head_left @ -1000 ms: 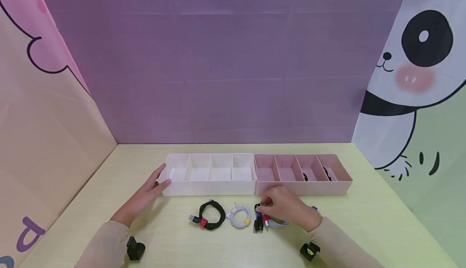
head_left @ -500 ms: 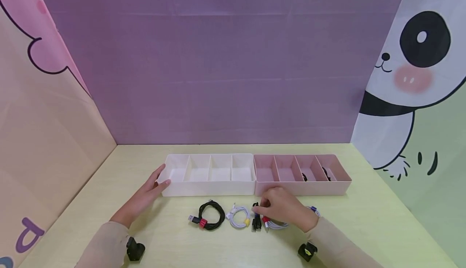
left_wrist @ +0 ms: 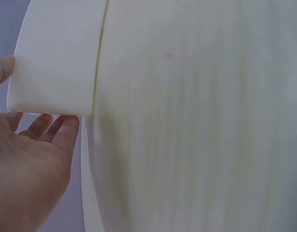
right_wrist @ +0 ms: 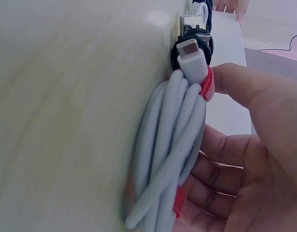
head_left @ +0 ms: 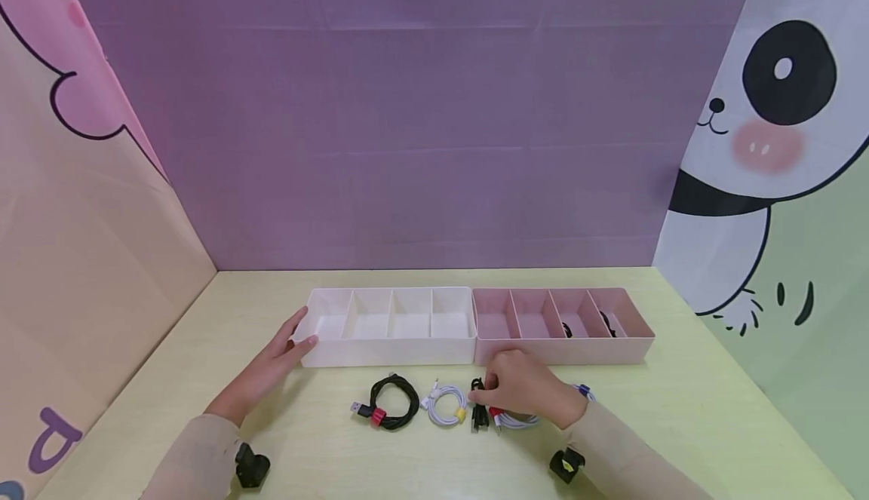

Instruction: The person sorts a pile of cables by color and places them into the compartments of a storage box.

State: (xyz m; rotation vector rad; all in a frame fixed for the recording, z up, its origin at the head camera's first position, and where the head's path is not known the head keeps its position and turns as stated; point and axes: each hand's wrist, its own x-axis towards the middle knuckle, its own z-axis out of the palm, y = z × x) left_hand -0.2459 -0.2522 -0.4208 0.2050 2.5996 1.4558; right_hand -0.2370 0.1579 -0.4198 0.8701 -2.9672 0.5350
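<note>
Right hand (head_left: pixel 529 391) — curled (on black cable (head_left: pixel 480 416))

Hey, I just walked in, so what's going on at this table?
A person is working with bundled cables. Their left hand rests against the left end of a white box; a pink box adjoins it, with dark items showing in its two rightmost compartments. Their right hand is at a small black cable, though whether it's pinched is hidden. A black coil, a white coil and a red-tied white cable also lie on the table.
</note>
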